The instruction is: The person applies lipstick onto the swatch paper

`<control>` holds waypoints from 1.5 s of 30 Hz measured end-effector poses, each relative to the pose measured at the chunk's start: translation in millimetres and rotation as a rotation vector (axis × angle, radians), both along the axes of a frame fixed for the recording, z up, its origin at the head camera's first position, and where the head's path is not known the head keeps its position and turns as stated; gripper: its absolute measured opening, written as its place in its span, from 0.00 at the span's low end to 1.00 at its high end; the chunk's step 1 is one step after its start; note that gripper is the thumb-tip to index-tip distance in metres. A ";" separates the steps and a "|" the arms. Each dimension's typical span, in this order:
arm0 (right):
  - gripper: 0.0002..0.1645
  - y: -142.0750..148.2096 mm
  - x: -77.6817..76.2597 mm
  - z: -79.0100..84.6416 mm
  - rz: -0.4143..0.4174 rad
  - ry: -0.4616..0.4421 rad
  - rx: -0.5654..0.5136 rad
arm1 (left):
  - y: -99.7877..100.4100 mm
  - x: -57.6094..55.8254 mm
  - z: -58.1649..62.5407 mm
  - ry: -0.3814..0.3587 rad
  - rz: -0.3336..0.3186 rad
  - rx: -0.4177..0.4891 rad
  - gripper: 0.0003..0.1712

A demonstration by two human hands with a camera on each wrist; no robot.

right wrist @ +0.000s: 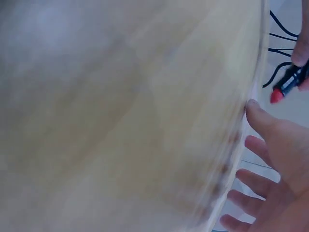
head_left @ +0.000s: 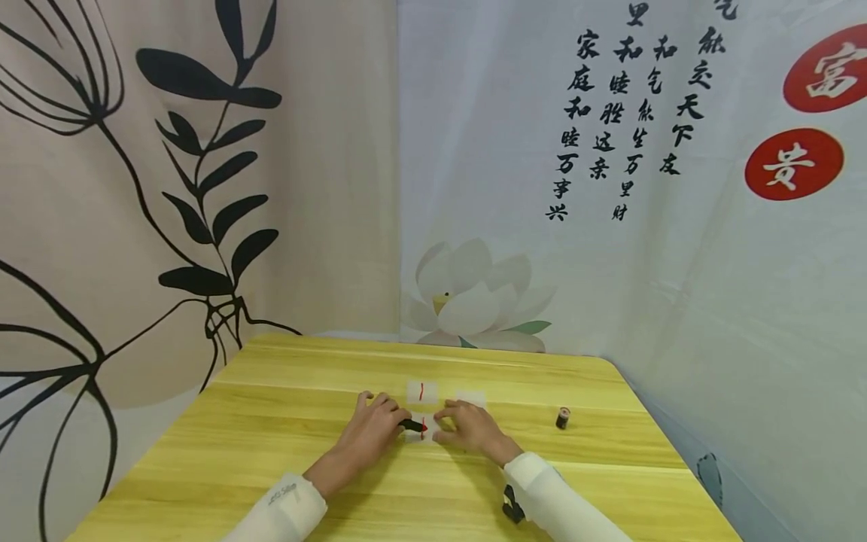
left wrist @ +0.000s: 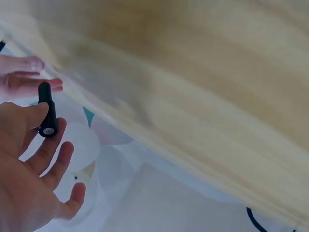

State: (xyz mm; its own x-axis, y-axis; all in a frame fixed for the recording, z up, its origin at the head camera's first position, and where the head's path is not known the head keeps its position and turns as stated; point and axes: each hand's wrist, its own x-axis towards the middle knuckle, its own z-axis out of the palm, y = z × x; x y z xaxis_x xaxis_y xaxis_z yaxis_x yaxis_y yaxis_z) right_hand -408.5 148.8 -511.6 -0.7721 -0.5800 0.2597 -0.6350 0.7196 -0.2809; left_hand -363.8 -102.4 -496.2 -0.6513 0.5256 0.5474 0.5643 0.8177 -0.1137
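My left hand [head_left: 371, 430] pinches a black lipstick [head_left: 412, 425] between thumb and fingers, its red tip pointing right. In the left wrist view the lipstick [left wrist: 47, 108] shows its round base, with the other fingers spread apart. Below the tip lies a small pale sheet [head_left: 412, 437] bearing a red stroke. My right hand [head_left: 474, 429] rests at that sheet's right side, thumb and fingertips close to its edge. The right wrist view has the right hand's fingers apart with nothing between them, and the red lipstick tip [right wrist: 276, 95] just above the thumb.
A second pale sheet [head_left: 413, 393] with a red stroke lies just beyond the first. Another pale sheet [head_left: 474, 396] sits behind the right hand. A small dark cylinder [head_left: 563, 418] stands farther right on the wooden table [head_left: 271, 421]. Printed curtains hang behind the table's far edge.
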 end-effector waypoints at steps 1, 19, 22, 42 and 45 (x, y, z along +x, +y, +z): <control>0.24 1.7 1.0 0.7 -0.003 -0.002 -0.017 | 1.1 -1.2 1.5 0.010 -0.004 0.010 0.13; 0.29 91.3 -43.5 -7.9 -0.246 -0.140 -0.169 | 68.5 -51.8 7.7 -0.066 -0.008 -0.007 0.09; 0.28 97.2 -43.4 -18.0 -0.177 -0.106 -0.134 | 82.3 -60.9 5.7 -0.087 0.022 -0.029 0.09; 0.22 100.2 -38.9 -0.1 -0.105 -0.117 -0.034 | 113.3 -90.6 14.9 -0.187 0.059 -0.032 0.09; 0.22 100.3 -35.8 -2.7 -0.125 -0.160 -0.062 | 114.3 -89.9 12.6 -0.198 0.065 -0.040 0.09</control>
